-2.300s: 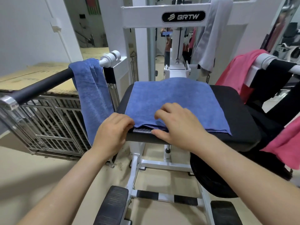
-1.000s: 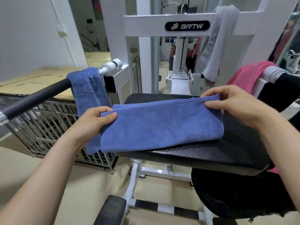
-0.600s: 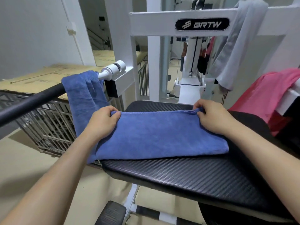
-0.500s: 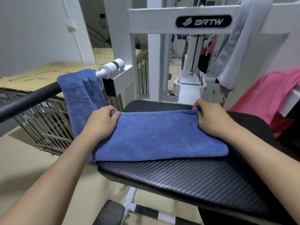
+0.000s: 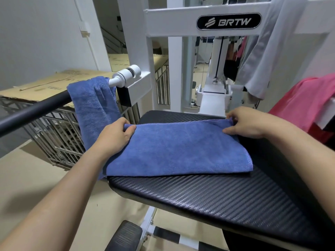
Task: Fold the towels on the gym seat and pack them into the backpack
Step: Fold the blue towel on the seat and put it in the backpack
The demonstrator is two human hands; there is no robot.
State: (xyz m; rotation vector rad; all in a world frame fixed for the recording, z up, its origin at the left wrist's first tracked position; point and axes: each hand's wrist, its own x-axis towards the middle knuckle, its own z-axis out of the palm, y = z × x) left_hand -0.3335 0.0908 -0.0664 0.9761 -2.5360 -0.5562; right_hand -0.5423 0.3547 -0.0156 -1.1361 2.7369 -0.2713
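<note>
We pinch the folded blue towel's far corners on the seat, left hand and right hand.

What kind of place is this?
Probably a gym: a white weight machine badged BRTW, its padded black seat under the folded towel, and a second towel hung over a handle bar.
</note>
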